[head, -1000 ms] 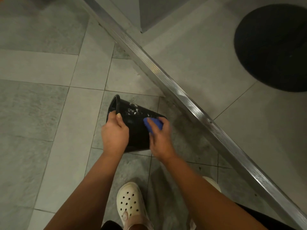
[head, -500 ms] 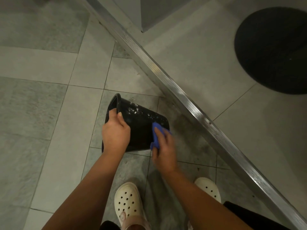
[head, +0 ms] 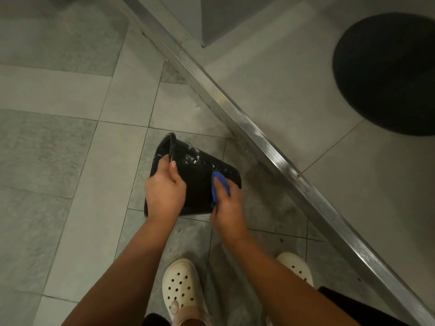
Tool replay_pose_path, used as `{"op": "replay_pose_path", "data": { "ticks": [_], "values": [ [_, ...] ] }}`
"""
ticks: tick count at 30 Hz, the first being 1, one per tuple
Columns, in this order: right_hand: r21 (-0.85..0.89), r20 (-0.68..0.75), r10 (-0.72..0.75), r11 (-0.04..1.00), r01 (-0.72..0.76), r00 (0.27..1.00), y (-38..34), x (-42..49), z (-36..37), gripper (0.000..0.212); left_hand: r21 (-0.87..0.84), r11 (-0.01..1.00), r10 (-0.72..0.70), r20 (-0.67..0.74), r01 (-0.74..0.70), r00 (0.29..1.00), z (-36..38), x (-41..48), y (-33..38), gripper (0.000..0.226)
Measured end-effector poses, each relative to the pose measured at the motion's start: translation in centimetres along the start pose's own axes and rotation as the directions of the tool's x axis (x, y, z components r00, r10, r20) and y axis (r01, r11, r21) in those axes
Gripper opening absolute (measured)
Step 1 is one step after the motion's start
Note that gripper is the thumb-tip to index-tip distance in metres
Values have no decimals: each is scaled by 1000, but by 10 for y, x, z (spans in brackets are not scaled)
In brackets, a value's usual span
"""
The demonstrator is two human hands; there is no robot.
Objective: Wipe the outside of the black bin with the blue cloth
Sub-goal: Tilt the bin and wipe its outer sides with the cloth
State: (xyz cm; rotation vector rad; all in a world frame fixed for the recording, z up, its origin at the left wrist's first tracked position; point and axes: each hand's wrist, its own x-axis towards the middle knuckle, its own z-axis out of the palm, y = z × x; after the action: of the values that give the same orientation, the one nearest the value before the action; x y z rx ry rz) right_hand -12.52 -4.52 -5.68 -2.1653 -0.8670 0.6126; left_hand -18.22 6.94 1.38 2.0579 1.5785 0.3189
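Shifted my right hand slightly left with the blue cloth | holds it pressed on black bin near its base | left hand grips rim | bin tipped sideways above floor tiles

Indoor tiled premises, seemingly a washroom or doorway area; exact type cannot be confirmed. Grey floor tiles with grout lines meet a ribbed metal threshold strip. Beyond it lies smoother flooring with a round black mat.

bin left of metal strip; cloth on bin; clogs behind
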Motion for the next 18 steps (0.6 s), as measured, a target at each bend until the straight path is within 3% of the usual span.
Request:
{"op": "replay_pose_path", "data": {
  "ticks": [3, 6, 9, 11, 14, 16, 18],
  "values": [
    [-13, 105, -20, 1000, 21, 994, 4, 17, -8, 65, 1, 1000, -1, 2, 1, 1000, 0, 0, 0, 35],
    [-110, 52, 92, 990, -86, 994, 15, 33, -16, 71, -15, 1000, -8, -6, 8, 1000, 0, 1, 1, 34],
    [-85, 46, 229, 971, -225, 972, 5, 21, -14, 68, -17, 1000, -15, -17, 15, 1000, 0, 2, 1, 34],
    [-35, 65, 175, 984, -173, 982, -7, 6, -10, 63, -9, 1000, -24, -19, 24, 1000, -1, 1, -1, 34],
    [-91, 64, -74, 993, 80, 995, -9, 9, -8, 65, 7, 1000, -25, -5, 25, 1000, -4, 0, -4, 35],
    [-110, 83, -43, 993, 52, 996, 4, 26, -10, 66, -3, 1000, -25, -9, 25, 1000, -4, 0, -5, 35],
    [-98, 63, 100, 991, -94, 993, 14, 38, -18, 66, -10, 1000, -9, -8, 9, 1000, -2, -1, -3, 34]
  ]
}}
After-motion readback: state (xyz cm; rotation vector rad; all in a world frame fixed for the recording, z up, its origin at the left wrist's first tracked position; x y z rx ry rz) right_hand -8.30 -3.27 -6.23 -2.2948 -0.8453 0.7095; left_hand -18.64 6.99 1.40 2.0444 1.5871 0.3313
